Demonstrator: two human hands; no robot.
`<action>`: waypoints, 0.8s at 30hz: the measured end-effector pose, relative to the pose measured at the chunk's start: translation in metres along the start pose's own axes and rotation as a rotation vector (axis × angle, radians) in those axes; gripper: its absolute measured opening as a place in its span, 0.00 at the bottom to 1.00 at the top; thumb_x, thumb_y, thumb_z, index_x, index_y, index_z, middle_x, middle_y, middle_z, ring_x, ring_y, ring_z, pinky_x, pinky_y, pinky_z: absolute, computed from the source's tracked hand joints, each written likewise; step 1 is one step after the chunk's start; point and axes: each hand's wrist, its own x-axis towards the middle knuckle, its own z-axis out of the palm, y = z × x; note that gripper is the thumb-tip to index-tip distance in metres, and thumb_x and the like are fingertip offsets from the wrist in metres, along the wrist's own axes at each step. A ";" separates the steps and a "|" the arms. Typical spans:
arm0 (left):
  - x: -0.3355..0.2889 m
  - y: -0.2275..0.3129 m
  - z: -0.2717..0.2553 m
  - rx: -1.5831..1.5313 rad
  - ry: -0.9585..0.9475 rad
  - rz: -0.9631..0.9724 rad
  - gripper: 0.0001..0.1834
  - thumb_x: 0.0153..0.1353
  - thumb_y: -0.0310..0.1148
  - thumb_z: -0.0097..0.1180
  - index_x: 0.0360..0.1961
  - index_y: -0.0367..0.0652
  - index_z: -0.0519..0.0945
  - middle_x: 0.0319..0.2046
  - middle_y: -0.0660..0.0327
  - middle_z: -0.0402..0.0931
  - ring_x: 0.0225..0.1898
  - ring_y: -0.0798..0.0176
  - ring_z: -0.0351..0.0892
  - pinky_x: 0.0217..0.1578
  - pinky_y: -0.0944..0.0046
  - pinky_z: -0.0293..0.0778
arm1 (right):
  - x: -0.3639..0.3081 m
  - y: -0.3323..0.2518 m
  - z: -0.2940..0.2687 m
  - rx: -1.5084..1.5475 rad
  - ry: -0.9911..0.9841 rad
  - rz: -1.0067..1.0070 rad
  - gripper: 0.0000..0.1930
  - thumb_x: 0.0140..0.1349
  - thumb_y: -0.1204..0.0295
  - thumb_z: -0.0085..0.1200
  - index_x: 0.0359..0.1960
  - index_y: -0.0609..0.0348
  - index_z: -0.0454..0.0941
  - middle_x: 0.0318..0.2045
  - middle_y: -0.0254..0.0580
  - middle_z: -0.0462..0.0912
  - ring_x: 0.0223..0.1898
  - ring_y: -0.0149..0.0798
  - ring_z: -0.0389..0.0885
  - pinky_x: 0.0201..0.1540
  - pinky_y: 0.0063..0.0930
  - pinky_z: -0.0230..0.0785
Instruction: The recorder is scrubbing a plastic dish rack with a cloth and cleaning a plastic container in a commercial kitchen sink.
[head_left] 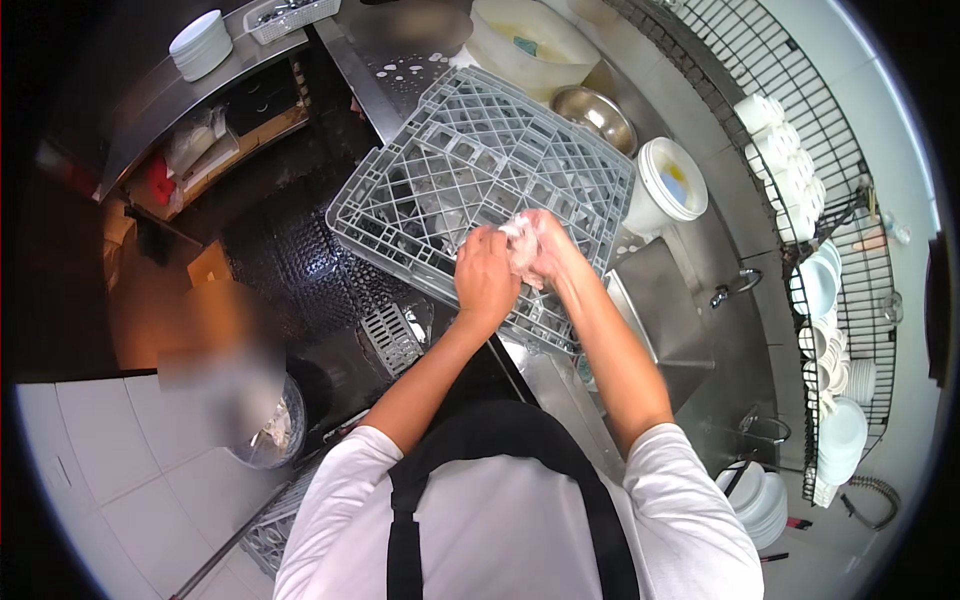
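A crumpled whitish cloth (520, 248) is bunched between my two hands, above the grey plastic dish rack (440, 105). My left hand (486, 272) is closed against the cloth's left side. On the other side, my right hand (548, 246) grips it with curled fingers. The rack sits tilted across the steel counter, its open lattice facing up. Clear glass-like shapes show dimly through the lattice, too obscured to tell apart.
Beyond the rack stand a large pale tub (540, 35), a steel bowl (597, 112) and a white bucket (668, 182). A steel sink (655, 290) with a tap (738, 288) lies right. Wire shelves (845, 150) hold white crockery. Stacked plates (200, 45) stand far left.
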 end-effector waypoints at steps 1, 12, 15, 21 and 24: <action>0.002 0.001 0.000 -0.005 -0.012 0.010 0.30 0.41 0.21 0.69 0.50 0.38 0.77 0.51 0.47 0.80 0.61 0.41 0.74 0.60 0.46 0.70 | 0.003 -0.001 -0.020 -0.226 -0.153 0.014 0.09 0.63 0.70 0.48 0.27 0.58 0.75 0.20 0.45 0.74 0.18 0.42 0.73 0.19 0.37 0.68; 0.003 0.005 0.000 0.027 -0.012 0.033 0.29 0.49 0.25 0.70 0.55 0.38 0.76 0.53 0.48 0.79 0.61 0.42 0.74 0.60 0.47 0.69 | 0.000 -0.019 -0.002 -1.770 -0.005 -0.402 0.20 0.55 0.68 0.52 0.41 0.75 0.83 0.38 0.74 0.84 0.43 0.67 0.87 0.46 0.53 0.76; -0.002 0.001 -0.004 0.031 -0.034 0.002 0.30 0.50 0.26 0.70 0.56 0.37 0.76 0.54 0.46 0.78 0.61 0.42 0.73 0.61 0.47 0.69 | -0.016 -0.020 -0.014 -1.879 -0.048 -0.463 0.20 0.54 0.67 0.53 0.43 0.67 0.86 0.37 0.70 0.86 0.41 0.66 0.87 0.45 0.52 0.77; 0.000 0.002 -0.008 0.000 -0.021 0.014 0.30 0.51 0.26 0.70 0.57 0.37 0.76 0.54 0.45 0.78 0.62 0.43 0.73 0.62 0.46 0.69 | -0.046 -0.059 -0.017 -1.713 0.002 -0.633 0.17 0.54 0.66 0.53 0.43 0.58 0.87 0.37 0.64 0.87 0.41 0.65 0.87 0.47 0.53 0.78; 0.001 0.002 -0.006 -0.016 -0.034 0.033 0.30 0.50 0.26 0.69 0.57 0.38 0.76 0.54 0.45 0.78 0.62 0.43 0.73 0.62 0.46 0.69 | -0.018 -0.064 -0.010 -2.136 -0.020 -0.679 0.16 0.53 0.66 0.56 0.41 0.57 0.88 0.35 0.61 0.87 0.40 0.63 0.87 0.47 0.53 0.79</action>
